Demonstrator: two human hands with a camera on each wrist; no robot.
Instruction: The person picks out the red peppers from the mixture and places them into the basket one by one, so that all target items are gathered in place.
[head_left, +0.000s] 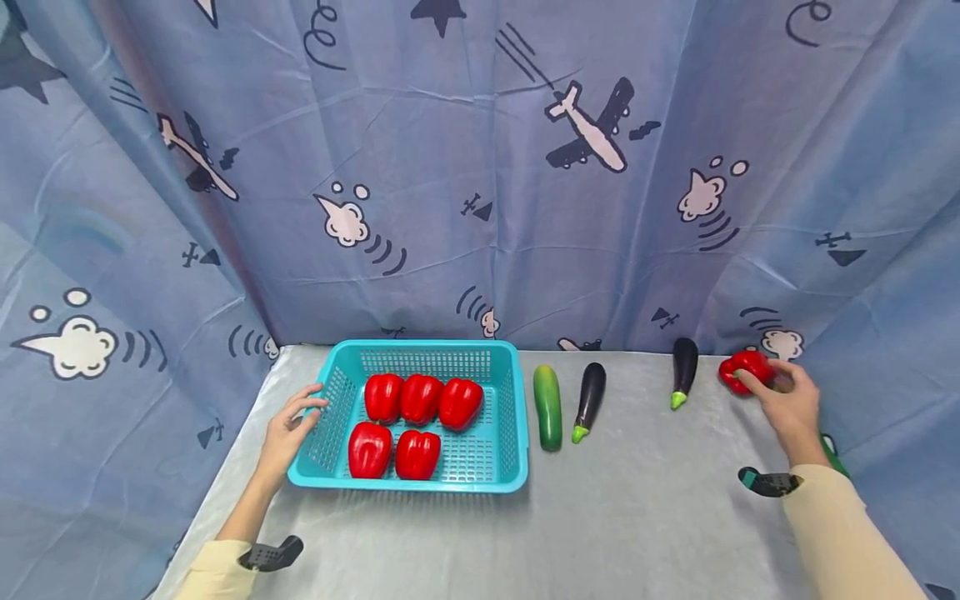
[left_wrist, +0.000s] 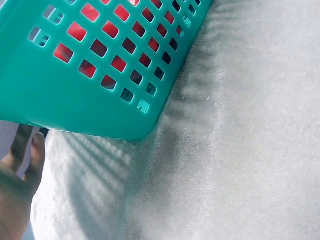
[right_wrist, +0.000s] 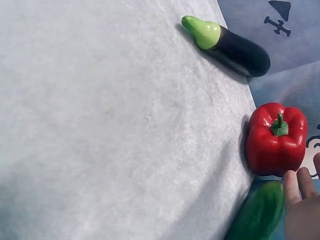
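In the head view, my right hand (head_left: 795, 412) is at a red bell pepper (head_left: 750, 367) near the table's back right edge. In the right wrist view the fingertips (right_wrist: 291, 181) reach its lower side, fairly straight, and its green stem faces the camera. A green cucumber (right_wrist: 257, 215) lies close by, partly hidden by the hand. An eggplant (head_left: 684, 371) lies left of the pepper. My left hand (head_left: 285, 429), fingers apart, is beside the left rim of a turquoise basket (head_left: 521, 417); I cannot tell whether it touches. Several red bell peppers (head_left: 420, 398) sit inside the basket.
Right of the basket lie a cucumber (head_left: 548, 408) and another eggplant (head_left: 590, 398). A pale cloth covers the table (head_left: 615, 525). A blue patterned curtain (head_left: 465, 167) hangs along the back and the sides.
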